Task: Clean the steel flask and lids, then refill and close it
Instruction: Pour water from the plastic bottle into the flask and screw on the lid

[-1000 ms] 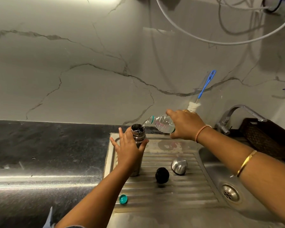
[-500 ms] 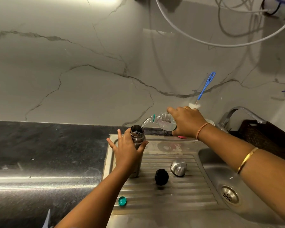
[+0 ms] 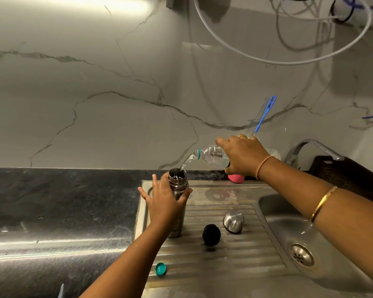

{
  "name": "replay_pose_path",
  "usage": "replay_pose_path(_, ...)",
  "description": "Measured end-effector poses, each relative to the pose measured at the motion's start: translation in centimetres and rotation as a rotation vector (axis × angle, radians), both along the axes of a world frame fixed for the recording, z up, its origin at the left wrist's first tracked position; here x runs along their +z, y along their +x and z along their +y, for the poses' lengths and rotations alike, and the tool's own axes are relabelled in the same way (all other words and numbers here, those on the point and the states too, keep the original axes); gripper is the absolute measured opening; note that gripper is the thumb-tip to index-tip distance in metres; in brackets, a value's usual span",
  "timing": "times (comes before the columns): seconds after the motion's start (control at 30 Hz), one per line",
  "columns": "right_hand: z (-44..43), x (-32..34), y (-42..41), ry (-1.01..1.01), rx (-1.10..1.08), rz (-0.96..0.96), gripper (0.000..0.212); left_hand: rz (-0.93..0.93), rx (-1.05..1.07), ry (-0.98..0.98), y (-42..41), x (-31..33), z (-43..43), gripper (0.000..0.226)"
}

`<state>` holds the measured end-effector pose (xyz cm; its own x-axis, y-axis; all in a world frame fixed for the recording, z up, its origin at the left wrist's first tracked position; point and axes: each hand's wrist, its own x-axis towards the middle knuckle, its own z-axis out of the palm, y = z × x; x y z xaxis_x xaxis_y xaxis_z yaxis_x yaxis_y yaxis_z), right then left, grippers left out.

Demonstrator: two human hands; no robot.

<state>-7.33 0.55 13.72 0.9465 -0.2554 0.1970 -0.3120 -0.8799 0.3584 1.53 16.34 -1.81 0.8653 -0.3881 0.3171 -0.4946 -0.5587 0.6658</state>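
Bottle cap (image 3: 160, 268): teal, lying near the drainboard's (image 3: 235, 265) front left corner.
Left hand (image 3: 164, 203): wrapped round the flask's upper body, thumb curled on the right side.
Flask (image 3: 178, 183): stood upright near the drainboard's back left corner; long axis vertical, mouth open.
Key relation: bottle (image 3: 211, 157) is tilted down-left, its neck above and right of the flask mouth; water is seen entering.
Black lid (image 3: 211, 235): on the ribs, right of the flask.
Steel lid (image 3: 233, 221): just beside it, toward the basin.
Right hand (image 3: 243, 157): gripping the bottle's body.
Obstruction: none judged between lids and flask.
Brush (image 3: 266, 112): leant on the wall behind.
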Motion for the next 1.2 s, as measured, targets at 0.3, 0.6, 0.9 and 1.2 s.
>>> replay_pose_path(0.3,0.08,0.5,-0.16,-0.034,0.009,0.009,0.072,-0.015,-0.004,0.003,0.12,-0.18,-0.01,0.072)
replay_pose_path(0.6,-0.17,0.57,-0.17,-0.058,0.008,0.012,0.072,-0.017,-0.002,0.0,0.31,-0.38,-0.13,0.073)
replay_pose_path(0.9,-0.19,0.69,-0.12,-0.07,0.008,0.016,0.072,-0.018,0.0,-0.014,0.23,-0.35,-0.04,0.072)
replay_pose_path(1.2,-0.1,0.72,0.12,-0.099,0.014,0.028,0.074,-0.016,-0.002,-0.009,0.18,-0.36,-0.03,0.074)
